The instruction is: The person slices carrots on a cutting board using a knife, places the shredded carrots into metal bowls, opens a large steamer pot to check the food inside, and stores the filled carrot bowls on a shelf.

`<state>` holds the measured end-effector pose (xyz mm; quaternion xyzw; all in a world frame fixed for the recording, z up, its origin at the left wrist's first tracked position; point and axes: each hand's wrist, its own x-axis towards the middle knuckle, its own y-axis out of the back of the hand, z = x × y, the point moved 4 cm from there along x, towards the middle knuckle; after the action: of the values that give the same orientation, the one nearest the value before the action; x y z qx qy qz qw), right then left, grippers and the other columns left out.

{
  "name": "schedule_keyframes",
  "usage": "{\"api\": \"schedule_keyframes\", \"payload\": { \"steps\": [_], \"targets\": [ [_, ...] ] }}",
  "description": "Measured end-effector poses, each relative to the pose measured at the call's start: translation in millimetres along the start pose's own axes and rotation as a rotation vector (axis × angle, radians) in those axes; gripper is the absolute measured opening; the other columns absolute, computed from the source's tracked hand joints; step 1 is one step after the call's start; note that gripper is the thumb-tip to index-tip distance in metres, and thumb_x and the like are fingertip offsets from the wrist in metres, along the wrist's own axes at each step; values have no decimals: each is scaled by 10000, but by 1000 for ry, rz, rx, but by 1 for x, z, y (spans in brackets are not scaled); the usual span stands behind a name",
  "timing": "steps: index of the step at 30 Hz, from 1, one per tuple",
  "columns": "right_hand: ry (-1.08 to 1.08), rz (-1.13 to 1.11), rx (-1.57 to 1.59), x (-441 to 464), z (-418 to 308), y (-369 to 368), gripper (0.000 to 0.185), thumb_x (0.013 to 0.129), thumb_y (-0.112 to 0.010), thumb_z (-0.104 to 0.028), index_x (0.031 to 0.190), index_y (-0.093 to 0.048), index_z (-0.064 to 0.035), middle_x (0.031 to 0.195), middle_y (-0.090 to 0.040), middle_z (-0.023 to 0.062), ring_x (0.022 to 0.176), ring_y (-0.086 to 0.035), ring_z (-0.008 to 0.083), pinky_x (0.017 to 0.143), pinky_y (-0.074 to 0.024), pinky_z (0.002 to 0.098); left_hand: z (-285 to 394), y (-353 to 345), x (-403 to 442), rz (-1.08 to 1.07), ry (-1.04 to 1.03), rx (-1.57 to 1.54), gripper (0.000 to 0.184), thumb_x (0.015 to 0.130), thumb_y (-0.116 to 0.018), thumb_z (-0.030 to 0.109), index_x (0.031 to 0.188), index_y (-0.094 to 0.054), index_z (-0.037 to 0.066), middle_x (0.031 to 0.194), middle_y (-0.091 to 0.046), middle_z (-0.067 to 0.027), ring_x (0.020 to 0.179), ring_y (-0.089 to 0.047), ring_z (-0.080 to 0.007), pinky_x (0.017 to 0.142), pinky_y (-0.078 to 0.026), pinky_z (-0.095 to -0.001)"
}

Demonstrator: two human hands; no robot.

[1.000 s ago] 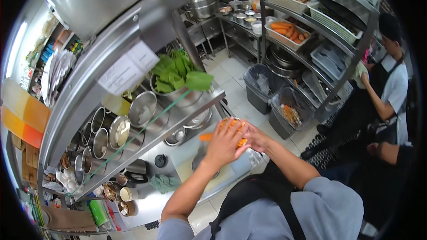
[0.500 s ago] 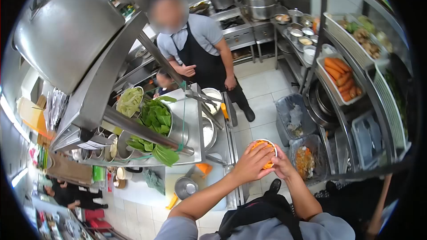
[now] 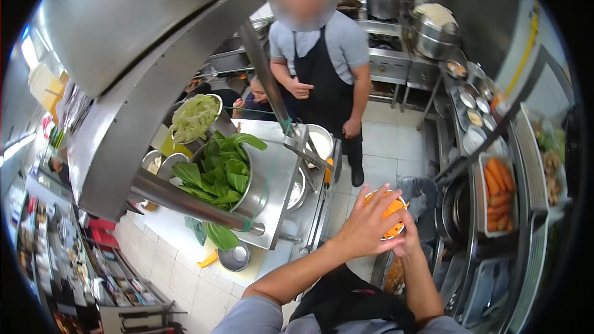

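Observation:
A small bowl (image 3: 404, 200) with a white rim, full of shredded carrot (image 3: 394, 210), is held up over the aisle floor in front of me. My left hand (image 3: 364, 226) lies across its top with the fingers stretched out and spread over the carrot. From the right side, my right hand (image 3: 408, 236) grips the bowl. Part of the carrot and most of the bowl are hidden behind my hands.
A co-worker in a black apron (image 3: 325, 74) stands ahead. On the left, a steel shelf (image 3: 272, 176) carries leafy greens (image 3: 219, 170). An orange-handled tool (image 3: 328, 172) lies near its edge. To the right, a rack holds whole carrots (image 3: 499, 193).
The view has shifted, and the shelf and co-worker appear nearer. My left fingers have spread and straightened over the carrot. My right hand still grips the bowl.

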<state>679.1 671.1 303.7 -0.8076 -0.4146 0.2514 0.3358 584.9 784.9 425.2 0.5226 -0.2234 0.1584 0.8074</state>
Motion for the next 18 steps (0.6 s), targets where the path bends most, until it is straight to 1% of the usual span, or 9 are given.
{"api": "schedule_keyframes", "payload": {
  "steps": [2,4,6,7,9,11,13,14,18],
  "targets": [
    [-18,-29,-9,15,-9,-5,631,1010,-607,-358,1522,-394,-58,1444,-540,122,1336,-550,266,1129,-453,432,-5,6,13,-13,87,63,711,801,-780,515,1399,-598,177,1498,-474,-177,1440,-396,-435,1146,-297,-659],
    [-29,18,-114,29,-14,-2,612,1016,-589,-400,1509,-427,-75,1424,-572,122,1294,-592,258,1097,-485,425,-15,1,19,-42,166,117,754,793,-775,537,1436,-576,198,1514,-453,-183,1437,-376,-460,1118,-326,-656],
    [-52,-13,-122,47,-20,6,595,1021,-579,-377,1509,-423,-75,1425,-573,116,1299,-588,255,1100,-482,425,-28,-10,26,-103,211,82,794,796,-757,544,1482,-538,210,1514,-442,-185,1380,-410,-466,1007,-402,-605],
    [-89,-24,-123,54,-22,9,644,1017,-597,-376,1537,-373,-68,1452,-540,117,1332,-557,256,1120,-462,420,-34,-10,33,-95,215,88,794,796,-757,544,1482,-538,210,1514,-442,-185,1380,-410,-466,1007,-402,-605],
    [-144,-29,-124,64,-25,14,698,1014,-614,-376,1565,-323,-62,1480,-507,119,1365,-526,256,1140,-442,416,-42,-10,40,-72,261,51,794,771,-773,479,1465,-546,168,1501,-441,-198,1312,-434,-444,905,-404,-539],
    [-194,-132,-93,81,-32,14,780,1006,-621,-498,1573,-310,-62,1495,-499,109,1369,-520,254,1145,-436,411,-50,-7,50,-63,304,78,793,764,-773,470,1460,-549,163,1491,-446,-194,1298,-440,-438,888,-403,-532],
    [-248,-164,-104,98,-44,9,818,990,-619,-552,1572,-317,-63,1503,-494,105,1376,-513,253,1150,-430,424,-57,-4,61,-53,359,105,791,758,-774,462,1454,-552,158,1481,-450,-191,1285,-446,-432,871,-402,-524],
    [-279,-194,-104,110,-52,4,857,974,-617,-606,1571,-325,-64,1511,-489,100,1383,-506,252,1155,-425,437,-63,-1,67,-60,406,105,792,756,-778,455,1464,-547,186,1491,-448,-184,1295,-441,-444,887,-406,-526],
    [-500,-364,-140,201,-83,-13,687,1016,-613,-510,1503,-447,-54,1453,-543,100,1318,-556,226,1077,-490,409,-96,8,83,-67,549,159,829,727,-804,438,1478,-534,215,1502,-441,-163,1299,-430,-450,913,-410,-535]
  ]
}}
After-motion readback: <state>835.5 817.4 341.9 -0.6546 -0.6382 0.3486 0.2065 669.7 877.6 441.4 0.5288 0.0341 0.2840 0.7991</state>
